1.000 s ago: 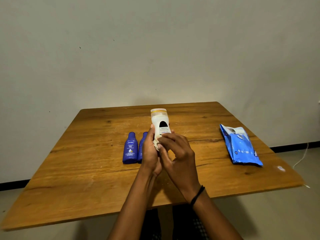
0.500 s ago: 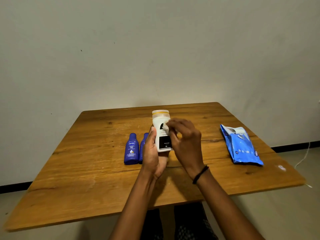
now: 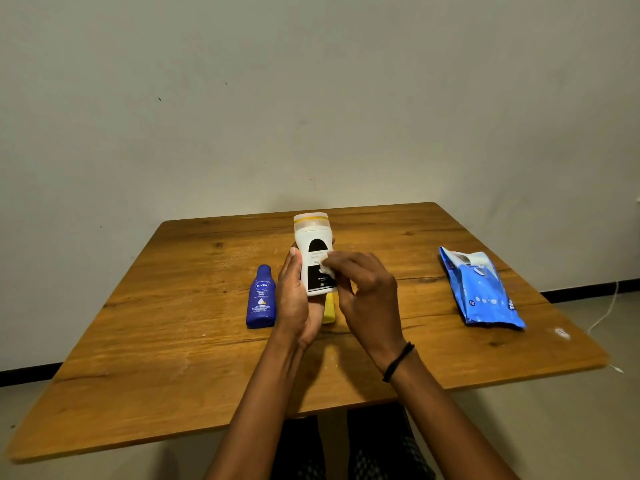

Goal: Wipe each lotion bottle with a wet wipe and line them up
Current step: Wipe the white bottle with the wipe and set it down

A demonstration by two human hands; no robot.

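Note:
My left hand (image 3: 294,299) grips a white lotion bottle (image 3: 313,237) with a black label and a yellow-banded cap, held upright above the table. My right hand (image 3: 367,289) pinches a small white wet wipe (image 3: 326,268) against the middle of the label. A blue Nivea bottle (image 3: 262,299) lies on the wooden table (image 3: 173,358), just left of my left hand. A yellow item (image 3: 329,311) shows on the table between my hands, mostly hidden.
A blue pack of wet wipes (image 3: 481,292) lies at the right side of the table with its flap open. A white cable (image 3: 604,317) hangs beyond the table's right edge. A plain wall stands behind the table.
My right hand with the wipe went from the bottle's lower end up towards the cap, then down to the mid label. The second blue bottle is now hidden behind my left hand.

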